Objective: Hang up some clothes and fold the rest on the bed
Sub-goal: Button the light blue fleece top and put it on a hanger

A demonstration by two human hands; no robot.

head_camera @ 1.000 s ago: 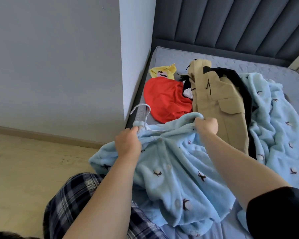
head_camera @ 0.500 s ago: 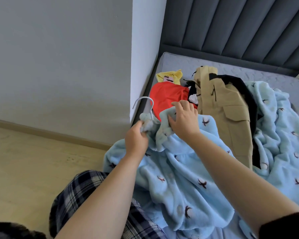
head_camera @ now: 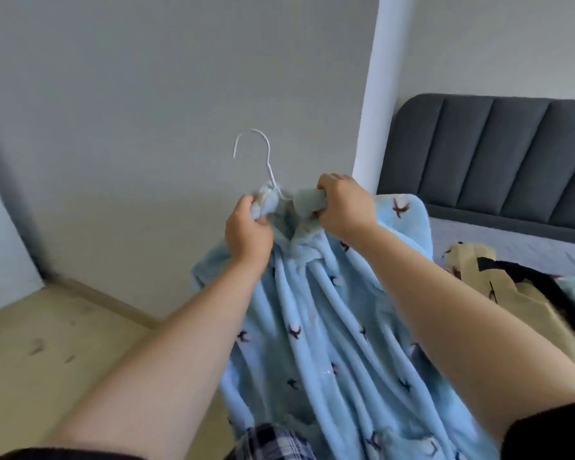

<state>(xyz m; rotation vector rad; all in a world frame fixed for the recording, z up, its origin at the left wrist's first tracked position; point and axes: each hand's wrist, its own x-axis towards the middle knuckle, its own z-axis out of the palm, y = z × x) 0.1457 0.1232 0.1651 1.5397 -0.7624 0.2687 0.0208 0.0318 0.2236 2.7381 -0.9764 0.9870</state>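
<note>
Left of the bed, holds up a pale blue fleece garment on a white wire hanger, hook upright above the collar. Grips the bunched collar with the left hand, fingers curled round fabric just under the hook. Clamps the right hand round a rolled fold of collar on the side nearer the bed. Cannot tell whether both hanger shoulders sit inside the garment, being hidden under fleece. Reads as a hanging step part-done: garment apparently mounted, neck not yet settled, no rail or peg in view to receive the hook. Leaves on the bed a tan jacket lying against a black garment, both unfolded. Places the task, by this evidence, at an early stage: one item near ready to hang, folding on the bed not begun as far as visible.
</note>
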